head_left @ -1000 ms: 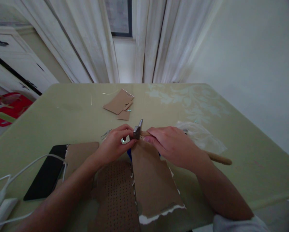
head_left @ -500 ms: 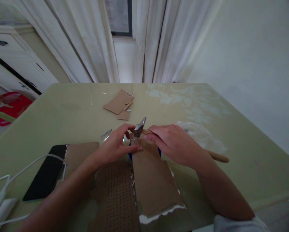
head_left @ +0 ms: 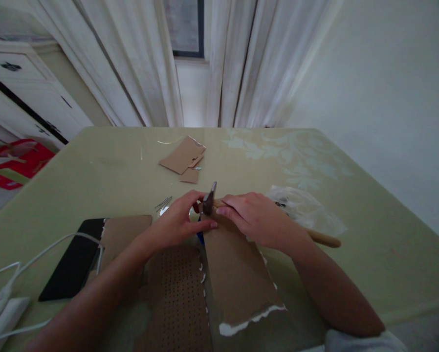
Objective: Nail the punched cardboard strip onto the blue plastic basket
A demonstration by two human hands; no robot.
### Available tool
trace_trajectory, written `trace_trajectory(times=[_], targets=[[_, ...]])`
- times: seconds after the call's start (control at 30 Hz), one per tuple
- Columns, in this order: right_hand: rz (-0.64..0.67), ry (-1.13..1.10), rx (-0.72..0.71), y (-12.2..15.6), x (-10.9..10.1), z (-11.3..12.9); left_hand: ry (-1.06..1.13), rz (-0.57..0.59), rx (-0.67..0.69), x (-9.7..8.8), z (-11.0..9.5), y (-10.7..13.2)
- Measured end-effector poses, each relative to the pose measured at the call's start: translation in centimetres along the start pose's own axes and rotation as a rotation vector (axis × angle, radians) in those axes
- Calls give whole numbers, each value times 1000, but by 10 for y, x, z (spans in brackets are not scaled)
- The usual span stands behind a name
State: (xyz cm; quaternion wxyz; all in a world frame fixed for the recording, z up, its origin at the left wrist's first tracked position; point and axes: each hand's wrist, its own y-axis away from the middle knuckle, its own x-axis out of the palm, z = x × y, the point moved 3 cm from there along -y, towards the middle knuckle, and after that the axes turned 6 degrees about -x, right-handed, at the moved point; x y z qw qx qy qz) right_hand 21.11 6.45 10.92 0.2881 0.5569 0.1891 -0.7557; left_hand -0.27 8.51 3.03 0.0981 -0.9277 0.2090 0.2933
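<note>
My right hand (head_left: 259, 217) is wrapped around the wooden handle of a hammer (head_left: 209, 199), close to the metal head. The handle's end sticks out past my wrist. Beneath the head lies the far end of a torn-edged piece of cardboard (head_left: 243, 281). My left hand (head_left: 177, 222) grips that end at its left edge, thumb on top and fingers curled beside the hammer head. Whether a nail is between those fingers is hidden. A bit of a blue object (head_left: 200, 237) shows under the cardboard. Left of it lies another cardboard sheet (head_left: 179, 293) with rows of punched holes.
Several nails (head_left: 164, 203) lie beyond my left wrist. Cardboard scraps (head_left: 183, 157) are farther back. A clear plastic bag (head_left: 311, 210) sits at right. On the left are a black tablet-like device (head_left: 71, 264), a white cable (head_left: 58, 240) and a power strip (head_left: 7, 318).
The hammer head has come down onto the cardboard's far end and stands more upright. The cardboard's near end has swung slightly right. The whole view has shifted a little.
</note>
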Motion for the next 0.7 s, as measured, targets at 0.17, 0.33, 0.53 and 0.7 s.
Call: trace_trajectory(times=[0.17,0.33,0.53,0.7], targets=[[-100,-77,68,9,-16,-3,-84,-55,-11,-25,2,-3],[-213,-177,94,17,-33,-7,-545,-183,-235,-78,47,-4],[-219,-190,99,16,-32,-14,-739,-40,-478,-84,92,-1],[-229,-195,98,19,-32,-13,-735,-22,-470,-75,94,-5]])
